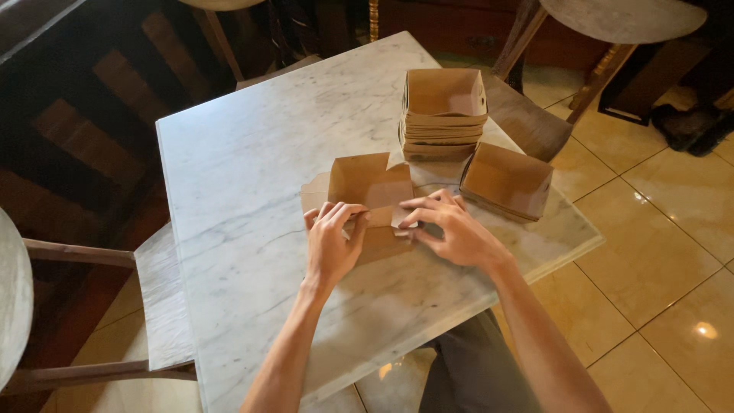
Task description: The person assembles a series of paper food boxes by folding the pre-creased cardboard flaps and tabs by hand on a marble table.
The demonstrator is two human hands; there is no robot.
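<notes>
A white marble table (245, 176) holds some brown cardboard things. At the far side sits a stack of folded boxes (443, 115), with an open box on top. Just beside it, to the right, one more box (506, 180) lies tipped on its side. A wooden chair (164, 298) stands at the left of the table. Near the front edge lies a half-folded cardboard box (367, 200), and both hands are on it. The left hand (333, 243) bends its fingers down and pinches a flap. The right hand (451, 229) pinches the flap from the other side, fingers curled.
</notes>
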